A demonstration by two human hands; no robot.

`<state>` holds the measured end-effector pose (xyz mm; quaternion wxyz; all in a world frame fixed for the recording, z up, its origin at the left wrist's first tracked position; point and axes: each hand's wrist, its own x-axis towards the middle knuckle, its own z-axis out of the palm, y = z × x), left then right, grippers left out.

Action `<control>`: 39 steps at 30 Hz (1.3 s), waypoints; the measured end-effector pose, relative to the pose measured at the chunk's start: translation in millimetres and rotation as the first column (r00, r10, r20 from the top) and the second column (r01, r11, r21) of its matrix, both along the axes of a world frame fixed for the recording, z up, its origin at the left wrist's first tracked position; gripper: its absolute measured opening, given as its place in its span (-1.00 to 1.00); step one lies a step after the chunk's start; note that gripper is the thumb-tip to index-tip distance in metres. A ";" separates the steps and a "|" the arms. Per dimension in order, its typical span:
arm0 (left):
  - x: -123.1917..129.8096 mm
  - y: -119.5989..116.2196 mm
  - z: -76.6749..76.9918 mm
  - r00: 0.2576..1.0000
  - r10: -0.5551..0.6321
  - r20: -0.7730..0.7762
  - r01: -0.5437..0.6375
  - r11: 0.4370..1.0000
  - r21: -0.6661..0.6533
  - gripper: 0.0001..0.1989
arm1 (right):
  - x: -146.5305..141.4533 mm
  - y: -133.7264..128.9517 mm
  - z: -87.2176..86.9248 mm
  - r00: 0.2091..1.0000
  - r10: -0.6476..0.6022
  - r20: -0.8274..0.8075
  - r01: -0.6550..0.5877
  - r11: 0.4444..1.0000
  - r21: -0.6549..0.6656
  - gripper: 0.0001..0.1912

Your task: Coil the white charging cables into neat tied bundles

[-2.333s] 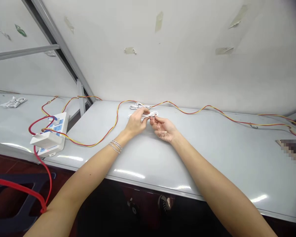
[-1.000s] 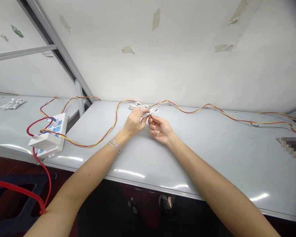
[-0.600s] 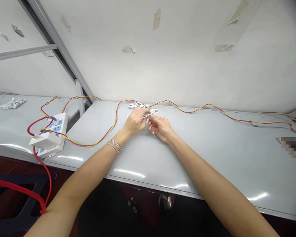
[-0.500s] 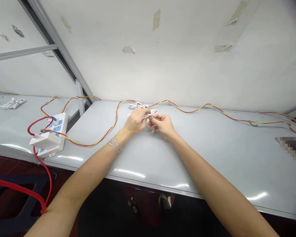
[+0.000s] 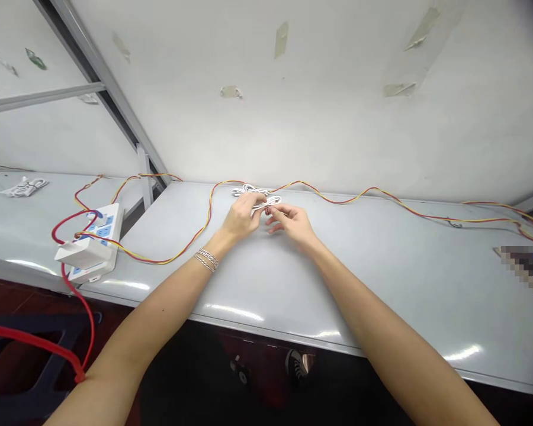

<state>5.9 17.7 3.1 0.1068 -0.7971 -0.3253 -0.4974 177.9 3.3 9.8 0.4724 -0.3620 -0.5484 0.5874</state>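
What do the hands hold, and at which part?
The left hand grips a coiled white cable near its middle; the right hand's fingertips are at it, grip unclear.

This looks like an electrical workshop. A long grey bench (image 5: pixel 382 284) runs along a taped white wall (image 5: pixel 293 106), with coiled white cable (image 5: pixel 249 190) just beyond the left hand (image 5: pixel 242 216), twisted red-and-yellow wire (image 5: pixel 337 196) behind it, and a white power strip (image 5: pixel 89 242) well to its left.

Grey bench (image 5: pixel 382 284) — white cables (image 5: pixel 251 190), red/yel wires (image 5: pixel 333 199)
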 end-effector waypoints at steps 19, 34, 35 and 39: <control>1.1 -3.6 1.4 0.992 -0.055 0.117 0.066 0.993 -0.093 -0.90 | 5.8 -2.8 11.2 0.875 0.101 -0.473 -0.348 0.810 -0.472 -0.91; 2.3 -2.7 -2.1 1.000 -0.006 -0.010 0.005 0.996 -0.085 -0.87 | -7.2 -2.8 -4.1 0.991 -0.007 -0.136 -0.010 0.992 -0.129 -0.71; 3.0 -2.9 -2.1 1.000 -0.001 -0.014 -0.001 0.996 -0.094 -0.86 | -7.0 -1.5 -6.5 0.997 -0.052 -0.058 0.048 0.997 -0.064 -0.72; 8.9 -7.2 0.6 1.000 0.003 0.009 -0.001 0.985 -0.173 -0.83 | -2.6 3.1 -12.5 0.912 -0.314 0.263 0.203 0.904 0.375 -0.89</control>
